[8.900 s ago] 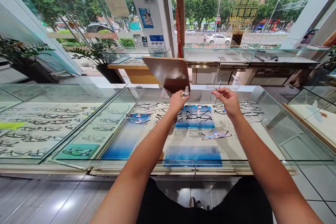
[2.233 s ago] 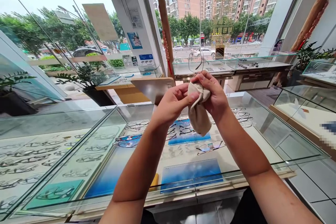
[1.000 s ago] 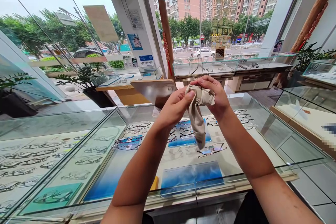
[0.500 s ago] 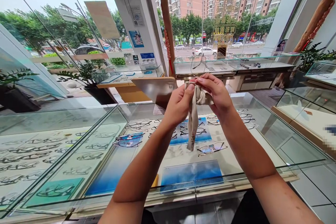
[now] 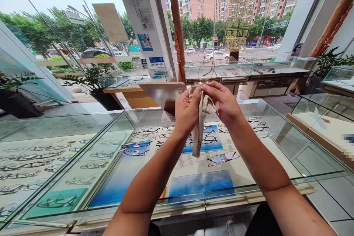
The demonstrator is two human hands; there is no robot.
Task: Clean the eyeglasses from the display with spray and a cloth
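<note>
Both hands are raised over the glass display case, close together. A beige cleaning cloth (image 5: pixel 196 140) is pinched under the thumb of my left hand (image 5: pixel 186 112), its long end hanging down. My right hand (image 5: pixel 226 105) has its thumb and fingers closed on thin-rimmed eyeglasses (image 5: pixel 208 72), right beside the left fingertips. The thin dark temples stick up beyond the fingers. A bunched fold of cloth lies between the hands. Most of the eyeglasses' front is hidden by the fingers and cloth.
Below the hands is the glass display case (image 5: pixel 246 188) with several eyeglasses (image 5: pixel 224 158) and blue mats (image 5: pixel 201 186) inside. A second case (image 5: pixel 41 147) with rows of frames adjoins on the left. A tilted mirror-like panel (image 5: pixel 163 96) stands behind; more showcases (image 5: pixel 218 68) line the window.
My hands have shifted slightly left and down with the cloth and eyeglasses. The hanging cloth has swung left, and the left hand has turned a little. Both grips are kept.
</note>
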